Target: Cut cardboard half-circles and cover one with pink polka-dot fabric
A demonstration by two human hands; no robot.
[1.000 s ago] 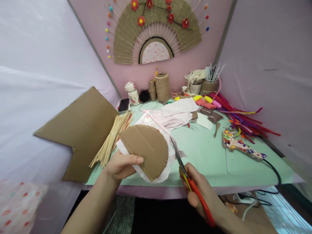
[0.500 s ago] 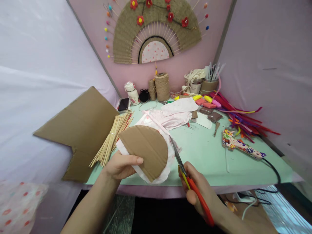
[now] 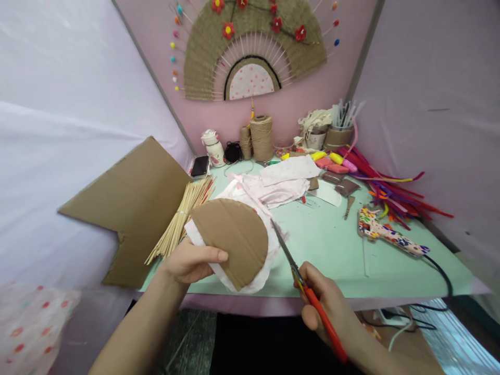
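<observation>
My left hand [image 3: 196, 259] pinches a half-round piece of brown cardboard [image 3: 234, 242], thumb on top and fingers underneath. White fabric [image 3: 255, 284] with pink dots lies under the cardboard and sticks out around its edge; it runs back towards more cloth on the table. In my right hand [image 3: 322, 297] are scissors [image 3: 304, 286] with red handles, the inside of the handles yellow. Their blades look nearly closed and point up and left, with the tips at the fabric's right edge. Whether the tips touch the cloth I cannot tell.
Bamboo sticks [image 3: 182, 216] and a large cardboard sheet [image 3: 133, 208] lie on the left. A floral glue gun [image 3: 390, 234] and pipe cleaners [image 3: 394, 182] are on the right. Twine spools [image 3: 261, 138] stand behind, below a decorated fan [image 3: 253, 47] on the wall.
The scissors have shifted slightly right relative to the fabric, and their handles have come closer together. My left hand holds the cardboard and fabric almost as before. The whole view has shifted a little.
</observation>
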